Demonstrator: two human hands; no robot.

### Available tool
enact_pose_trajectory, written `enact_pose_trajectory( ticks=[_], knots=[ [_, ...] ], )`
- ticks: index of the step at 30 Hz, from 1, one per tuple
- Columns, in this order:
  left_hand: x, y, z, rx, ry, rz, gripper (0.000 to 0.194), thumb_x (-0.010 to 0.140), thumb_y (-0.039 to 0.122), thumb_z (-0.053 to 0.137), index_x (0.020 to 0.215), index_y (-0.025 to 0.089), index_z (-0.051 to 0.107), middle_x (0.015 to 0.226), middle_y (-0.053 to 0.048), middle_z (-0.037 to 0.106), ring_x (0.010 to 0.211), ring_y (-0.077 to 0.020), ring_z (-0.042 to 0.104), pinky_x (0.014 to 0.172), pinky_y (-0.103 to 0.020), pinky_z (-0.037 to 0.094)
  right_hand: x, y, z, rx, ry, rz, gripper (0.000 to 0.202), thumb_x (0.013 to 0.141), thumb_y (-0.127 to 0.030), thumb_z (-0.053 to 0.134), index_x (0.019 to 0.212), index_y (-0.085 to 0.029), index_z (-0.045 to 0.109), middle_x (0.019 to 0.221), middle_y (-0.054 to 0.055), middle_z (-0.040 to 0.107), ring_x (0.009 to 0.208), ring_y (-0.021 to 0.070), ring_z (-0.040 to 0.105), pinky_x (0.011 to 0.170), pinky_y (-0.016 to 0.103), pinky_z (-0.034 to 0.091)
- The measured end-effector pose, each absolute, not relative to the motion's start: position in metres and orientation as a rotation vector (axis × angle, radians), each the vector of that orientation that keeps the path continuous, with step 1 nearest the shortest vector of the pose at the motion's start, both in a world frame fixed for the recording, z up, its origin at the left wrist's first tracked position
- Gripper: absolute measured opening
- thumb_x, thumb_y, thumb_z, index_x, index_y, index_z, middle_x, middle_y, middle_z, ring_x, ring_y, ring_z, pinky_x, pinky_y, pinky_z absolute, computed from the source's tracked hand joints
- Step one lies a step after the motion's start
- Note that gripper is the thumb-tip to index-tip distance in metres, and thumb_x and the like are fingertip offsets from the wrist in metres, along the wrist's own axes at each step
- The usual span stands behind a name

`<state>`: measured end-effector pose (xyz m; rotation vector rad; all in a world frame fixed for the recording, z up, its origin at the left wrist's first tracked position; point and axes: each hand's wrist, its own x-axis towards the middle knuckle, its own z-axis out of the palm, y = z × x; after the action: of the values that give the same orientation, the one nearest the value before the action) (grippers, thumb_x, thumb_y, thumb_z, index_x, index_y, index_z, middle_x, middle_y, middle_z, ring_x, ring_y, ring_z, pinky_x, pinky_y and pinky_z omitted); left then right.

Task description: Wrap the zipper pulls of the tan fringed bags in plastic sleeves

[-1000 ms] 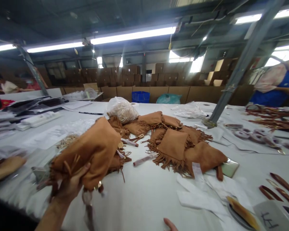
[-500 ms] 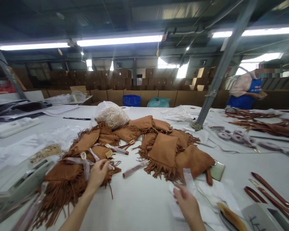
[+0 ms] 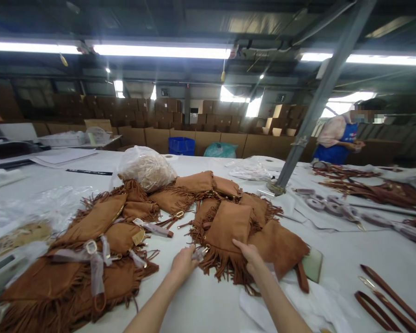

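Among a pile of brown fringed bags, one fringed bag [image 3: 229, 224] lies in front of me. My right hand [image 3: 252, 260] is closed on its lower right part, one finger lying over the front and the other fingers partly hidden. At its lower left corner, by a small metal clasp, my left hand [image 3: 184, 264] pinches a plastic-wrapped strap [image 3: 198, 254]. Another brown bag [image 3: 280, 249] with a hanging strap end rests to the right. More fringed bags [image 3: 114, 277] with plastic-wrapped buckled straps spread out at the left.
Behind the pile sits a clear bag of pale filling [image 3: 147, 169]. A metal post [image 3: 307, 127] rises from the table. Loose brown straps [image 3: 390, 293] and white sheets [image 3: 305, 305] lie at right. A person in a blue apron [image 3: 336, 148] stands at the far right.
My left hand has left the left-hand bags and moved right to the wrapped strap. My right hand has moved up from the white sheets onto the fringed bag. The view has shifted.
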<state>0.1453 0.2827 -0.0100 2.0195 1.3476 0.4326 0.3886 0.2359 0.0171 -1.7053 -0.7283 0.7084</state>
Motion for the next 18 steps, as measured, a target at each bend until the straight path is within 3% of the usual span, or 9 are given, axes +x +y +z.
enact_pose_trajectory(
  ticks=[5, 9, 12, 18],
  knots=[
    [0.137, 0.275, -0.006, 1.797, 1.176, 0.47, 0.012, 0.073, 0.014, 0.047, 0.083, 0.021, 0.044, 0.072, -0.002, 0.062, 0.067, -0.0172, 0.061, 0.061, -0.026, 0.044, 0.381, 0.241, 0.029, -1.704, -0.908, 0.658, 0.032, 0.076, -0.031, 0.056, 0.097, -0.008, 0.065, 0.082, 0.012, 0.073, 0.082, 0.0231, 0.068, 0.07, 0.03, 0.054],
    [0.121, 0.245, 0.004, 1.601, 1.069, 0.519, 0.007, 0.078, 0.025, 0.04, 0.084, 0.021, 0.039, 0.062, 0.002, 0.059, 0.041, -0.0098, 0.047, 0.039, -0.019, 0.031, 0.369, 0.228, 0.048, -1.807, -1.084, 0.503, 0.027, 0.082, -0.03, 0.049, 0.093, -0.011, 0.064, 0.09, 0.013, 0.071, 0.087, 0.0243, 0.066, 0.076, 0.031, 0.05],
    [0.113, 0.217, 0.011, 1.528, 1.035, 0.592, 0.023, 0.079, 0.044, 0.039, 0.076, 0.021, 0.041, 0.053, 0.004, 0.053, 0.034, -0.0068, 0.036, 0.034, -0.018, 0.022, 0.354, 0.213, 0.061, -1.936, -1.193, 0.347, 0.022, 0.084, -0.028, 0.049, 0.082, -0.011, 0.062, 0.089, 0.018, 0.067, 0.089, 0.0283, 0.064, 0.081, 0.036, 0.046],
    [0.109, 0.17, 0.032, 1.462, 1.036, 0.738, 0.054, 0.068, 0.075, 0.04, 0.073, 0.021, 0.043, 0.044, 0.007, 0.043, 0.029, -0.0059, 0.026, 0.031, -0.019, 0.017, 0.314, 0.188, 0.098, -1.965, -1.35, 0.14, 0.019, 0.091, -0.023, 0.042, 0.09, -0.013, 0.058, 0.095, 0.017, 0.064, 0.089, 0.0251, 0.064, 0.08, 0.032, 0.043]
  ],
)
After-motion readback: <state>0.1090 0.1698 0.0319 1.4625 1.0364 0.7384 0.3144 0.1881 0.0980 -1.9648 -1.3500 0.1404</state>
